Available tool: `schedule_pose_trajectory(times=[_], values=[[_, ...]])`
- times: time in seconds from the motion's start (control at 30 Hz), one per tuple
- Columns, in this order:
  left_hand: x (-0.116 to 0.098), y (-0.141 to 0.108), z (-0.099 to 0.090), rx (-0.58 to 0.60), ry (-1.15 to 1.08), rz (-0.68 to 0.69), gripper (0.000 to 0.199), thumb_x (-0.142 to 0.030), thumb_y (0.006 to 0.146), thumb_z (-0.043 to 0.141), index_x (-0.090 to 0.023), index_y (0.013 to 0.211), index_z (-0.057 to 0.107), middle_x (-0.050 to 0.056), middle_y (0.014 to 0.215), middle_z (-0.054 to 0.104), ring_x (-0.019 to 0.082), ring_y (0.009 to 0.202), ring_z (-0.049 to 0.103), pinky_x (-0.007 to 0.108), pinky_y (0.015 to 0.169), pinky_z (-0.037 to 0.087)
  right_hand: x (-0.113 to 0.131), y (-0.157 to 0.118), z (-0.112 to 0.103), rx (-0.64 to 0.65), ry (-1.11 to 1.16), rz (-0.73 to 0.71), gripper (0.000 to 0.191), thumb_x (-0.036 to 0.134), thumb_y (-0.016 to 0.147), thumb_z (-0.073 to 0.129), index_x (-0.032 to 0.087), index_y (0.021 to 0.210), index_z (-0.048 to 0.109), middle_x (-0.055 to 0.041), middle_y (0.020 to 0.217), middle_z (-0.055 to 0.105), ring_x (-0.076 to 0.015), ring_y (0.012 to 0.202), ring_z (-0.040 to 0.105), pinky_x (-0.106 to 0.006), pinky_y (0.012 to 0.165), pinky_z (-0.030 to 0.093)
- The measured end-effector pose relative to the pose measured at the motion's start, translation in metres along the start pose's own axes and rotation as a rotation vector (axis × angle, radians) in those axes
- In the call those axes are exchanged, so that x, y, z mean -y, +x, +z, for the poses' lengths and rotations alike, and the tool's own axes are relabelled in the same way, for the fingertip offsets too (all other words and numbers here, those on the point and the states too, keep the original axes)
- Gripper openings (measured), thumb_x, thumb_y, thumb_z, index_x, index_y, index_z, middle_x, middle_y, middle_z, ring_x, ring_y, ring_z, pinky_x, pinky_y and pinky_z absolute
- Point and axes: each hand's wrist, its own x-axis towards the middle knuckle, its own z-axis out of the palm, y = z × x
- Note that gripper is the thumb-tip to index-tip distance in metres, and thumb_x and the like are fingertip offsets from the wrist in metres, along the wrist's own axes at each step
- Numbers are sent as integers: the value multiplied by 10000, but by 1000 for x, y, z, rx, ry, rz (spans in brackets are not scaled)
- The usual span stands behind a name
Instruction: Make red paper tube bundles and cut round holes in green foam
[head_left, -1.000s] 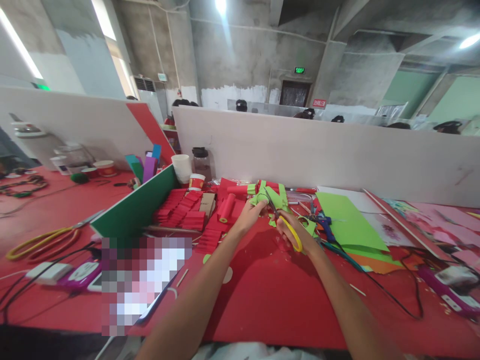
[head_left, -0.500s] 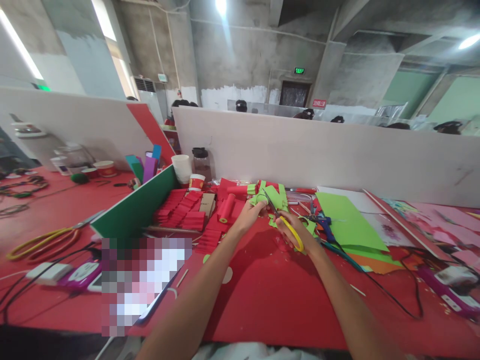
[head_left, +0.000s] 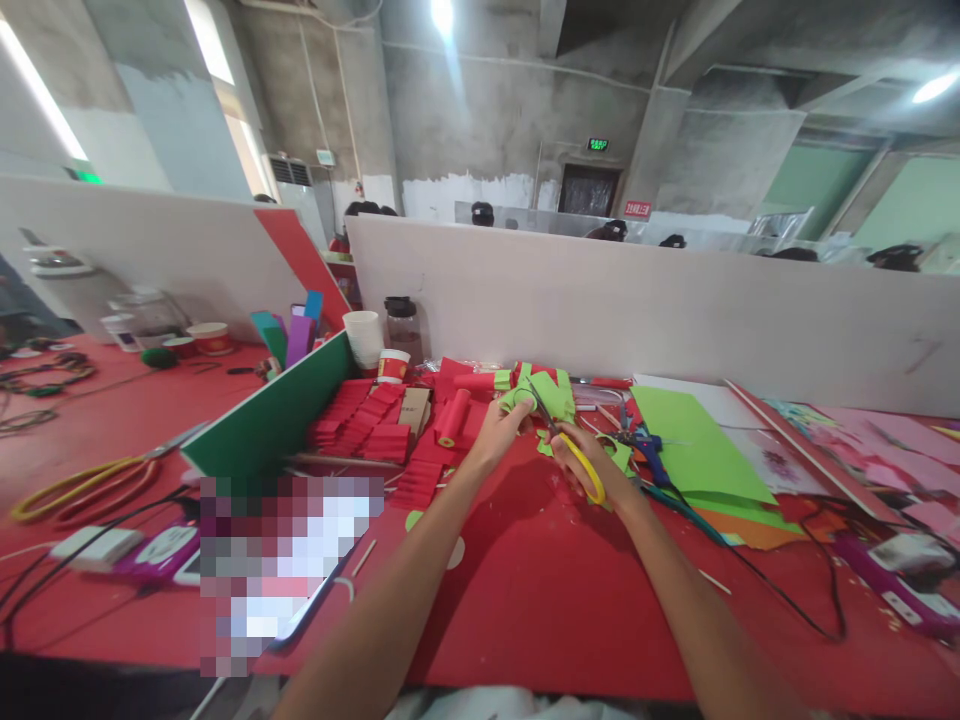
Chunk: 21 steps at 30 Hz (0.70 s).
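- Centre of frame: my left hand (head_left: 491,437) pinches the green paper (head_left: 551,397), fingers clamped, lifting it off the counter (head_left: 540,590) for cutting.
- Just right: my right hand (head_left: 592,470), fingers through the scissors (head_left: 570,445), blades meeting the paper.

craft workshop | bare concrete walls (head_left: 480,110) | partitioned worktables (head_left: 570,600) | paper stacks (head_left: 367,420)

Two bare forearms, sleeveless up to the lower edge of the frame. No gloves, watch, rings or bands on left hand (head_left: 496,432) or right hand (head_left: 592,470). Pale fabric glimpsed beneath at the bottom edge.
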Motion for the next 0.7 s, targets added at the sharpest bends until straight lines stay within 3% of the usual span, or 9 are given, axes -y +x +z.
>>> schedule_pose_trajectory(times=[0.1, 0.23, 0.4, 0.7], values=[[0, 1, 0, -27, 18, 2, 296, -431, 826, 595, -168, 689, 586, -29, 514, 538, 104, 483, 489, 233, 529, 382, 2, -1, 1, -9, 49, 49, 369, 560, 871, 578, 239, 1046, 532, 72, 611, 448, -69, 351, 362, -197, 317, 312], [1, 1, 0, -50, 23, -9, 280, -410, 816, 594, -169, 674, 576, -29, 502, 534, 106, 477, 487, 235, 525, 383, 7, -5, -2, 106, 159, 84, 411, 494, 853, 634, 248, 1130, 455, 92, 618, 481, -67, 381, 411, -179, 358, 336], [1, 2, -1, -64, 6, -63, 271, -408, 796, 596, -166, 675, 591, -15, 547, 567, 105, 484, 494, 239, 525, 400, 11, -9, -7, 206, 312, 108, 466, 433, 837, 666, 268, 1143, 355, 62, 764, 578, -62, 437, 443, -182, 399, 362], [10, 8, -6, -82, -17, -109, 260, -394, 774, 597, -158, 665, 588, -9, 559, 567, 102, 480, 486, 239, 522, 418, 8, -9, -15, 298, 488, 129, 474, 292, 835, 691, 316, 1164, 351, 16, 928, 624, -52, 505, 442, -165, 441, 369]])
